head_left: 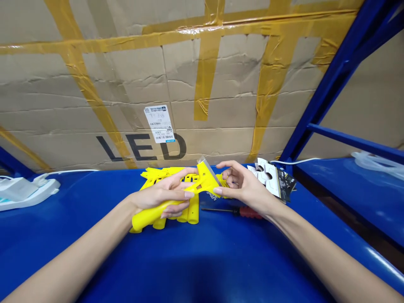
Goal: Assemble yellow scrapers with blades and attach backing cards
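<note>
My left hand [168,191] is wrapped round the handle of a yellow scraper [206,179], which slants up to the right. A metal blade [211,171] lies along the scraper's wide end. At that end is my right hand [236,181], its thumb against the lower corner and its forefinger curved above, apart from the thumb. Behind and below my left hand lie several yellow handles [193,210]. Small pale pieces [211,195] show under the scraper head, too small to make out.
A screwdriver [243,211] with a red and black grip lies near my right wrist. White and black cards [271,179] are at the right, a white power strip [47,189] at the left. A taped cardboard box [132,92] stands behind the blue surface [221,261], beside a blue frame [328,88].
</note>
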Demonstrator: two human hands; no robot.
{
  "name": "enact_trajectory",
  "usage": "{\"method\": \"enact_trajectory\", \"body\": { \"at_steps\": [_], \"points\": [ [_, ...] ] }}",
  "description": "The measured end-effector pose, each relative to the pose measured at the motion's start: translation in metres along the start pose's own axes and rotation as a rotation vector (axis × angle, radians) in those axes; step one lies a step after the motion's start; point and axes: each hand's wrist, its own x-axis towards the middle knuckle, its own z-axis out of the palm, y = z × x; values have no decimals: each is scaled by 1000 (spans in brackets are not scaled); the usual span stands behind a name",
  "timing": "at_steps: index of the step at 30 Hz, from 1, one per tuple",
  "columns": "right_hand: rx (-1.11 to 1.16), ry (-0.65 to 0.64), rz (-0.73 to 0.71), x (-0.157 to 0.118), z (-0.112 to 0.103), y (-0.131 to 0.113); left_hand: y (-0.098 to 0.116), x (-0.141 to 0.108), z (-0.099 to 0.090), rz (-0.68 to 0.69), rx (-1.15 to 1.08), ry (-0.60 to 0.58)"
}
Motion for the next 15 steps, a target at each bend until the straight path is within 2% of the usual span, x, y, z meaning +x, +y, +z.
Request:
{"method": "enact_trajectory", "body": {
  "at_steps": [3,9,12,15],
  "points": [
    [7,4,33,0,5,0,-2,-3,5,23,-37,35],
    [34,138,22,1,7,-1,2,-3,10,53,-98,117],
    [-223,155,-61,0,-3,1,5,3,6,59,-92,157],
    [-547,24,-176,-2,-11,6,5,9,0,51,-88,195]
  ]
}}
